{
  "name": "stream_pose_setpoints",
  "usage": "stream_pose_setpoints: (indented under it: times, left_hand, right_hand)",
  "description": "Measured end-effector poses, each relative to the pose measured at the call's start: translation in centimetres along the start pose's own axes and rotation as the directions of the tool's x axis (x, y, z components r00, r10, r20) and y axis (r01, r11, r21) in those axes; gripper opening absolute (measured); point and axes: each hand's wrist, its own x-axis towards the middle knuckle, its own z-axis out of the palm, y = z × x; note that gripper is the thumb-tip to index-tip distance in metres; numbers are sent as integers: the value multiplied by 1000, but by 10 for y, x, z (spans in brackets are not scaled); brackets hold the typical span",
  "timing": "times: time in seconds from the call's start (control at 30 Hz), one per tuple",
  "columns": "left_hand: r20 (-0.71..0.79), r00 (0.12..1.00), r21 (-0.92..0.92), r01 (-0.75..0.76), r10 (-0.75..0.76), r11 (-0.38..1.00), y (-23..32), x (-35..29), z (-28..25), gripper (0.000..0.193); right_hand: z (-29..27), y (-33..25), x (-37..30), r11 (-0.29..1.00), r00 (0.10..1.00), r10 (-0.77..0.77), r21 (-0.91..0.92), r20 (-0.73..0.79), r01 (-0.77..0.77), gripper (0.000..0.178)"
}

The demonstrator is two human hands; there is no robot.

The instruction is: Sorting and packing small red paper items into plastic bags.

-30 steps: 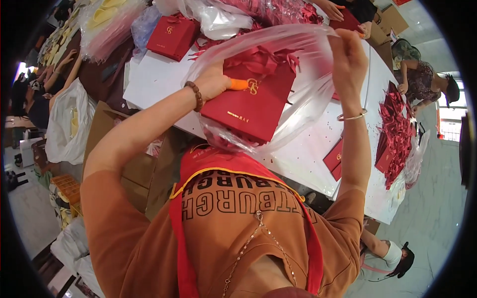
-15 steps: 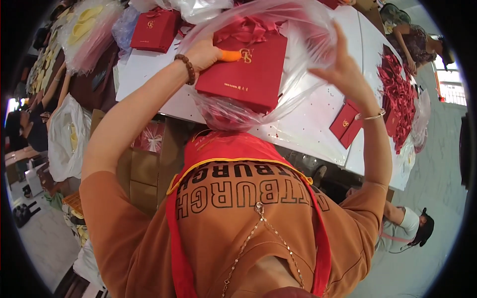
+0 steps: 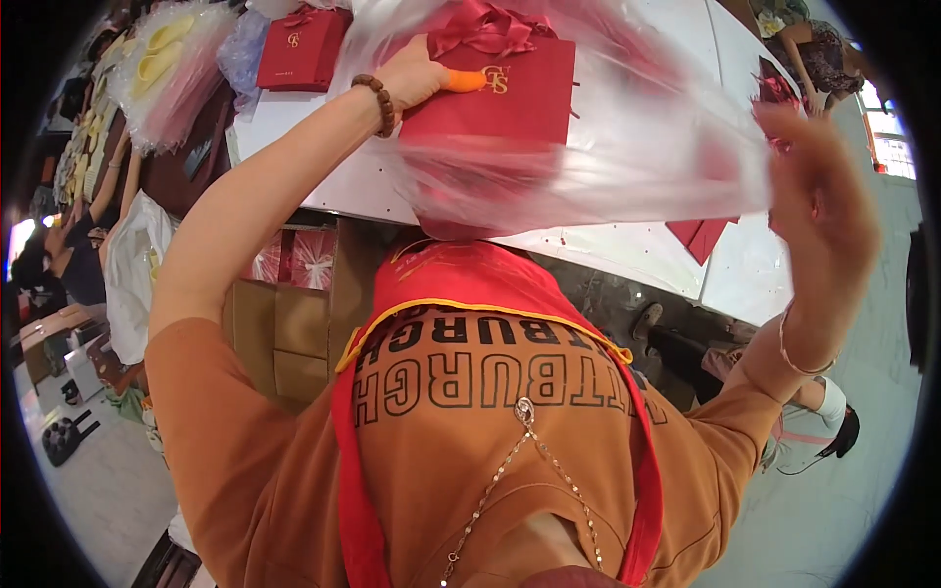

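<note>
- Landmark is the red gift bag [image 3: 534, 108]: over the white worktop [image 3: 348, 181], gold print on the front facing me. Can't tell if its base rests on anything.
- My left hand [image 3: 417, 78]: at the gift bag's upper left side, fingers closed on it. One digit in an orange finger cover [image 3: 465, 80] lies across the front; other fingers partly hidden.
- My right hand [image 3: 818, 186]: well right of the gift bag, heavily blurred, at the far end of the clear plastic [image 3: 647, 171]. Can't tell if these fingers pinch it or stand wide.
- Clear plastic: crosses over the gift bag's lower part, stretches out right of it toward my right hand; partly smeared.
- Red ribbon bow [image 3: 485, 29]: at the gift bag's top.
- Second red bag [image 3: 299, 57]: left of the gift bag, well apart, on the worktop.
- Flat red pieces [image 3: 698, 237]: right of the gift bag and nearer me, partly behind plastic.
- Yellow shoes [image 3: 165, 49]: far left of the gift bag, in clear wrapping.
- Cardboard box [image 3: 279, 328]: below left of the gift bag, beside my red apron [image 3: 470, 284].
- Another person in a patterned top [image 3: 823, 59]: far right of the gift bag.
</note>
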Motion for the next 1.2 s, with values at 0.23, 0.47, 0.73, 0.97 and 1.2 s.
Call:
stream_pose_setpoints:
  times: [0.23, 0.47, 0.73, 0.97, 1.2]
  left_hand:
    - [-129, 987, 59, -87, 94, 994, -21, 9, -9, 68]
    - [-131, 956, 61, -256, 262, 965, -13, -4, 3, 63]
    - [-149, 964, 213, -188, 222, 959, -39, 14, -12, 69]
    - [-69, 976, 51, -203, 206, 978, -44, 24, -16, 53]
    - [-149, 973, 476, -83, 174, 876, -57, 59, -19, 47]
  right_hand:
    - [109, -21, 49, 916, 768, -349, 24, 537, 400, 16]
    - [180, 34, 101, 950, 863, -274, -21, 425, 312, 28]
    - [172, 56, 139, 968, 988, -154, -198, 15, 154, 35]
    - [163, -5, 21, 869, 787, -237, -237, 569, 434, 57]
    - [136, -25, -25, 908, 731, -234, -124, 641, 400, 67]
